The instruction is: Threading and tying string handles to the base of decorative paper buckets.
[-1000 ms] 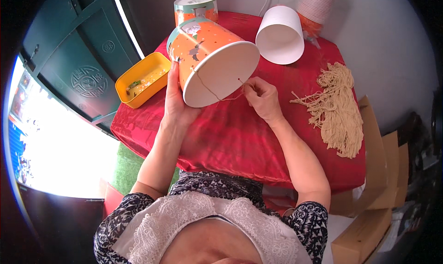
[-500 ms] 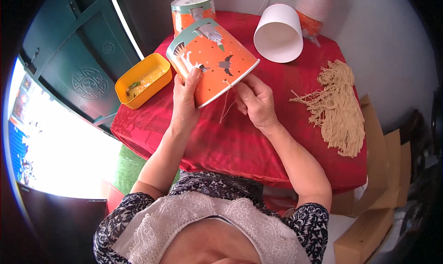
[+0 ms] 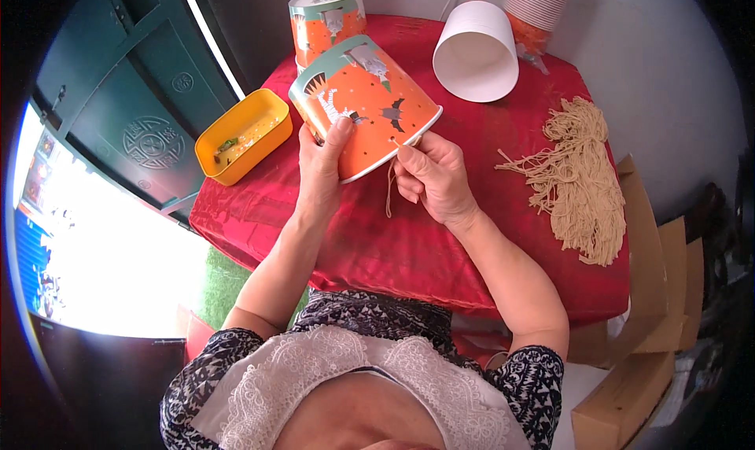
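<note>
My left hand grips an orange paper bucket printed with bats and figures, its thumb on the outer wall and its other fingers hidden. The bucket is tilted, with its white rim toward me and to the right. At a small hole near that rim, my right hand pinches a tan string between thumb and fingers. The string passes at the rim, and a loose piece dangles below it.
Behind stand more printed buckets. A white bucket lies on its side near a tall nested stack. Tan strings lie in a bundle at right. A yellow tray sits at left on the red tablecloth. Cardboard stands lower right.
My right thumb has come round to the outer side of the rim and now pinches the string there. The bucket has shifted slightly; my left hand keeps its hold.
</note>
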Tool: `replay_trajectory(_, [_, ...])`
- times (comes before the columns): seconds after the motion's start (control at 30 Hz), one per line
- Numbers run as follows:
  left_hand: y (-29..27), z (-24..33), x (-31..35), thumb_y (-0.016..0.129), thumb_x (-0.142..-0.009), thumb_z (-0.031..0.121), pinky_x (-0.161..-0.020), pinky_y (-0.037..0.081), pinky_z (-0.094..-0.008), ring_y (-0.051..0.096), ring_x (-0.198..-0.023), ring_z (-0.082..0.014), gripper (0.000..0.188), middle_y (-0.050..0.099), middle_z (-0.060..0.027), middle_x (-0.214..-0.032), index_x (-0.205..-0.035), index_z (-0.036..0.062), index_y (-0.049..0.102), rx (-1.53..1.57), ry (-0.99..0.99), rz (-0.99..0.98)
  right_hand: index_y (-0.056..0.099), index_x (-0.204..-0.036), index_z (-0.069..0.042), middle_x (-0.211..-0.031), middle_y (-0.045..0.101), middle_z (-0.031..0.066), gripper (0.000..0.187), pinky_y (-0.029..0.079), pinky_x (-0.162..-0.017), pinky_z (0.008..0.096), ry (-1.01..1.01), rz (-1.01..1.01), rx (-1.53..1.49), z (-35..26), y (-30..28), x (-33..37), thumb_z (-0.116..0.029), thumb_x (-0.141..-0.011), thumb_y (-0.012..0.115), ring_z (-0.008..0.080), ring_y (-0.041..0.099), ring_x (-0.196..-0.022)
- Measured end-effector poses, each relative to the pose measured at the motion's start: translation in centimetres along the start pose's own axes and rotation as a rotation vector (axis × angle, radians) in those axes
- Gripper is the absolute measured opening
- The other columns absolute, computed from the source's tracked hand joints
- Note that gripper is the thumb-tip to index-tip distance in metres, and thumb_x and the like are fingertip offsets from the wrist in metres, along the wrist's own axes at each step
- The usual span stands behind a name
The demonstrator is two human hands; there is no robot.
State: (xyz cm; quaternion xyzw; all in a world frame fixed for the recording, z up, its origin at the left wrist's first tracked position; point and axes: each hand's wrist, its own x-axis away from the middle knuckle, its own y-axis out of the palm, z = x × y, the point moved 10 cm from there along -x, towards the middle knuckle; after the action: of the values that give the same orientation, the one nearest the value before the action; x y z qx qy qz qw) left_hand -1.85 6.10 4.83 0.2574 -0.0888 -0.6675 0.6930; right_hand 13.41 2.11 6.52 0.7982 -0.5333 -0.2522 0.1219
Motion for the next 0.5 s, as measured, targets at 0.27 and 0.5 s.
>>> replay_trajectory(0.27, [-0.3, 1.3, 0.6, 0.080, -0.076, 0.037, -0.097, 0.047, -0.0375, 0.054, -0.114, -0.0241, 0.091, 0.049, -0.0185, -0.125, -0.137, -0.0043, 0.026, -0.073, 0.076, 0.083, 0.058, -0.078, -0.007, -0.062, 0.054, -0.0014, 0.019, 0.030, -0.036, 0.0172, -0.019, 0.074, 0.033, -0.4, -0.1, 0.0, -0.017, -0.094, 0.063, 0.0016, 0.039, -0.044])
replay_trajectory(0.5, [-0.9, 3.4, 1.1, 0.081, -0.074, 0.035, -0.101, 0.042, -0.0383, 0.051, -0.119, -0.0258, 0.098, 0.047, -0.0186, -0.130, -0.142, -0.0028, 0.020, -0.262, 0.205, 0.133, 0.056, -0.075, -0.007, -0.059, 0.053, -0.0021, 0.020, 0.028, -0.035, 0.0177, -0.020, 0.070, 0.041, -0.2, -0.2, -0.2, -0.013, -0.094, 0.062, 0.0017, 0.039, -0.043])
